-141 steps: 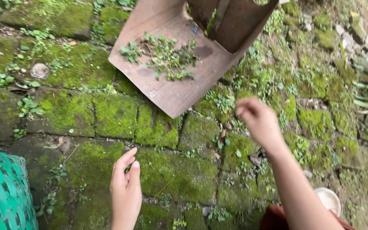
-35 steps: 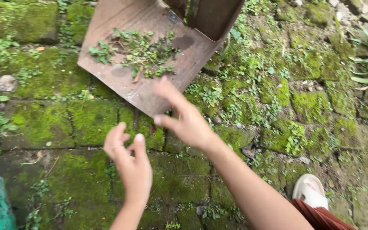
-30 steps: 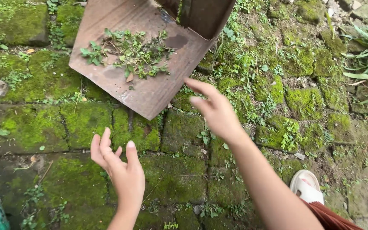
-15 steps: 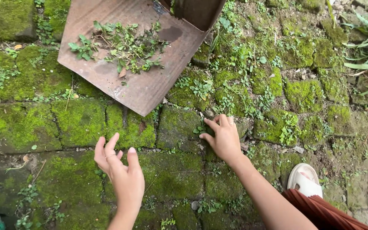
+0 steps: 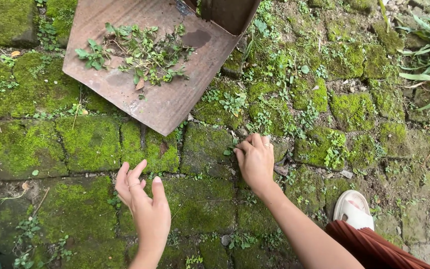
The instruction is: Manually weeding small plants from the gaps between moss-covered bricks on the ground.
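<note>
Mossy brick paving (image 5: 90, 142) fills pretty much the whole view. One brown cardboard sheet (image 5: 167, 102) lies up at 11 o'clock with one loose pile of pulled weeds (image 5: 138, 52) on it. Two hands: right hand (image 5: 256, 160) near centre, grip curled tight, pinching a small weed (image 5: 231, 148) in the brick joint. Left hand (image 5: 143, 201) at 7 o'clock hovers, fingers spread, holding nothing. One white sandal (image 5: 353, 211) at 4 o'clock.
</note>
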